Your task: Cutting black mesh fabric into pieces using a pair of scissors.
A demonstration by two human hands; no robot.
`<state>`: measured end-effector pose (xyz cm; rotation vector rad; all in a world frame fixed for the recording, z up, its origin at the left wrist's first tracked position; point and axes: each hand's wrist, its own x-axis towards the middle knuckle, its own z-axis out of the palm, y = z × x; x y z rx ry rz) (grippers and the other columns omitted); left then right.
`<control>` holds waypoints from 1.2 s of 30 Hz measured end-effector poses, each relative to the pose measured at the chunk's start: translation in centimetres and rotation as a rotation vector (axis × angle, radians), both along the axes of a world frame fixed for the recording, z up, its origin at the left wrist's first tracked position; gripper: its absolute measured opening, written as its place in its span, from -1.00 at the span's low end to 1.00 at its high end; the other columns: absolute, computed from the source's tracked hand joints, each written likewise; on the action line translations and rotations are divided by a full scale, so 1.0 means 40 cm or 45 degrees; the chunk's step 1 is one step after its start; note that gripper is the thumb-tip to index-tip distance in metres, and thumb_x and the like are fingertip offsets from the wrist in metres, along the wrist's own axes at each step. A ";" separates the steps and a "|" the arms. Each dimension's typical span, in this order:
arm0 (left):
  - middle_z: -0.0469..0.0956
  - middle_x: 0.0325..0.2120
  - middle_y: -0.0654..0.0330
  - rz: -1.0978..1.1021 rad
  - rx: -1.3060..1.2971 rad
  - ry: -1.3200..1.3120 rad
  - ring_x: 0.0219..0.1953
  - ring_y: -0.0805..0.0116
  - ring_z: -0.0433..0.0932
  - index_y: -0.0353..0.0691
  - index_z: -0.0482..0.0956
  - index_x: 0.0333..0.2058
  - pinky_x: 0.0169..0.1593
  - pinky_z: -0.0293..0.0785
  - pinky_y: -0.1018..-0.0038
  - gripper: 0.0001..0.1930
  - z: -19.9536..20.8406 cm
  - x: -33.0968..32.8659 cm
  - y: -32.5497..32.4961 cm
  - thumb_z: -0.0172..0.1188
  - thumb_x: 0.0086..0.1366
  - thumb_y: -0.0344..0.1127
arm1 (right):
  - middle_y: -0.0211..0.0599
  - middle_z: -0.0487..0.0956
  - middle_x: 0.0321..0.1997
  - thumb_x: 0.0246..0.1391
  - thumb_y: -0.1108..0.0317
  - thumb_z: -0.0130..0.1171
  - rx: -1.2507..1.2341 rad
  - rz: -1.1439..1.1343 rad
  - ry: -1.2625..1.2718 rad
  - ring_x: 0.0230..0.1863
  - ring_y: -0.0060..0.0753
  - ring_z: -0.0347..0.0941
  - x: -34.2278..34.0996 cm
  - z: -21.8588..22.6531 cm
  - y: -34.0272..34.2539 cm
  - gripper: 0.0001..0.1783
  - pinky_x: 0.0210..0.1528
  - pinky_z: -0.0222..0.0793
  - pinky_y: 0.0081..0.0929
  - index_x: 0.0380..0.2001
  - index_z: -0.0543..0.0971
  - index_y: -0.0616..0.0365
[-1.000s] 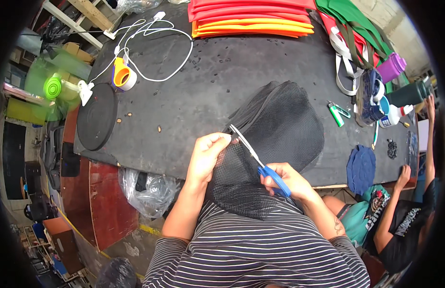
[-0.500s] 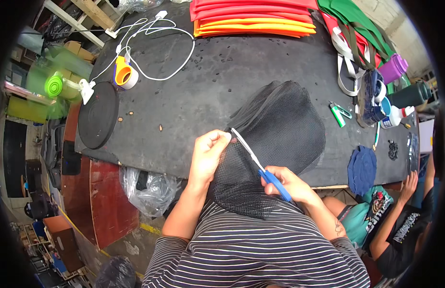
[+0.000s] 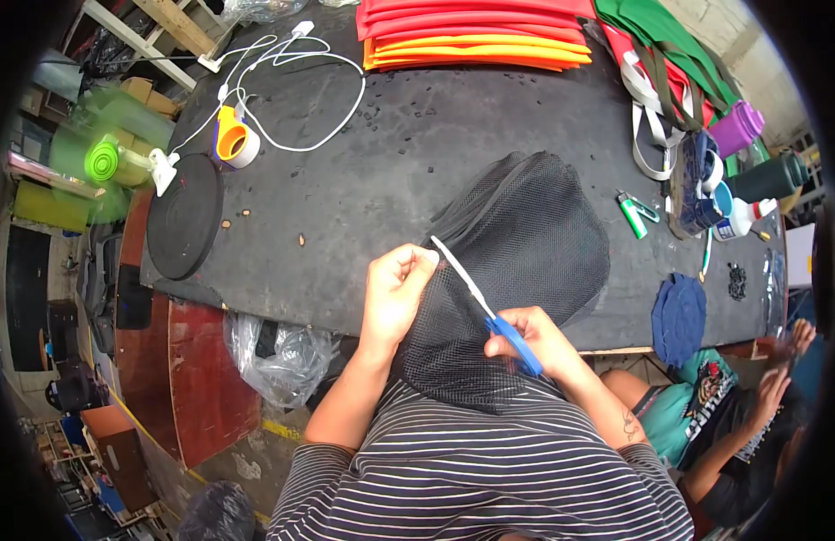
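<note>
Black mesh (image 3: 545,236), part-hidden by left hand (image 3: 395,293)

Scissors (image 3: 482,302) pair smooth metal blades (image 3: 460,270) with blue plastic handles (image 3: 515,339) against black, coarse open mesh (image 3: 552,243) at center frame. Beneath spreads a matt, scuffed black tabletop (image 3: 291,198). Smooth red and orange fabric sheets (image 3: 476,36) lie at top center, a glossy purple plastic container (image 3: 738,129) at upper right, and shiny, crinkled clear plastic (image 3: 287,374) at lower left.
</note>
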<state>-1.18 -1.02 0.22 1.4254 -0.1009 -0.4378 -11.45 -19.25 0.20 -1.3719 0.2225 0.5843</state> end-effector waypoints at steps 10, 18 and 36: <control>0.44 -0.60 0.34 -0.174 0.223 -0.514 -0.53 0.69 0.34 -0.33 0.37 -0.27 -0.42 0.26 0.72 -0.89 0.068 -0.037 -0.095 0.02 0.22 -0.46 | -0.36 0.46 -0.51 -0.25 0.43 0.29 0.080 -0.423 -0.395 -0.48 -0.54 0.42 0.096 0.056 0.001 -0.70 -0.40 0.36 -0.59 -0.46 0.36 0.19; 0.42 -0.48 0.23 -0.465 0.256 -0.682 -0.39 0.49 0.40 -0.33 0.40 -0.19 -0.27 0.33 0.59 -0.72 0.123 -0.036 -0.100 0.15 0.09 -0.45 | -0.40 0.40 -0.51 -0.40 0.41 0.23 -0.131 -0.642 -0.868 -0.51 -0.59 0.29 0.168 0.299 -0.248 -0.66 -0.45 0.17 -0.64 -0.45 0.37 0.17; 0.34 -0.56 0.17 -0.122 0.557 -1.714 -0.54 0.28 0.37 -0.29 0.47 -0.40 -0.49 0.34 0.46 -0.73 0.097 -0.107 -0.137 0.31 -0.12 -0.36 | -0.40 0.47 -0.41 -0.20 0.47 0.19 -0.077 -0.788 -1.017 -0.44 -0.59 0.35 0.150 0.396 -0.476 -0.75 -0.34 0.22 -0.68 -0.36 0.44 0.16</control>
